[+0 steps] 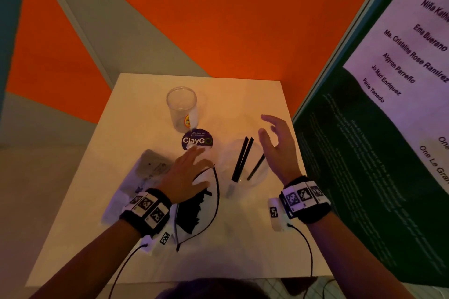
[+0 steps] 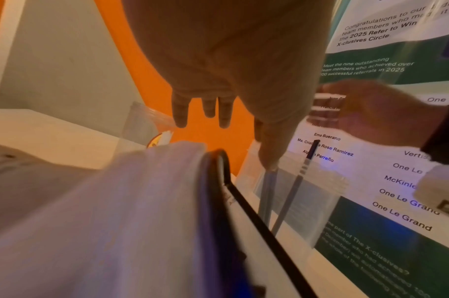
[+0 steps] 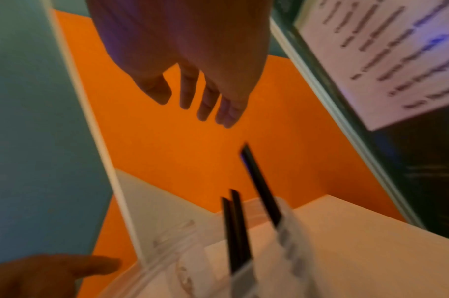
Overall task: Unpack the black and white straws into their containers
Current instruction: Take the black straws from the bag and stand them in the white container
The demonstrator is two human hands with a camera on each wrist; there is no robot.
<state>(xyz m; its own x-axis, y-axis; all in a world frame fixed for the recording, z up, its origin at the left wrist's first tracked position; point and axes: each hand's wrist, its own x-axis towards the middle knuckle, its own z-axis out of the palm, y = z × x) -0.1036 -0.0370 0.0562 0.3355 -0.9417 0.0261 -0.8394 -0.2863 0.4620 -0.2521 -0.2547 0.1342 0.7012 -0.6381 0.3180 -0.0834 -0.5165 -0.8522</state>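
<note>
Three black straws (image 1: pixel 243 159) stand in a clear container (image 1: pixel 261 175) right of the table's centre; they also show in the right wrist view (image 3: pixel 259 185). My right hand (image 1: pixel 269 133) hovers open beside and above them, holding nothing. A second clear container (image 1: pixel 181 107) stands empty at the back. My left hand (image 1: pixel 194 160) lies with straight fingers on a plastic pack of black straws (image 1: pixel 192 213), whose dark ends show below the palm. In the left wrist view the pack's white film (image 2: pixel 141 201) fills the foreground. I see no white straws plainly.
A round purple ClayGo sticker (image 1: pixel 197 140) lies between the containers. Crumpled white and grey packaging (image 1: pixel 150 165) sits at the table's left. A poster panel (image 1: pixel 364 128) stands close along the right edge, an orange wall (image 1: pixel 218 19) behind. Wrist cables (image 1: pixel 216 201) trail across the front.
</note>
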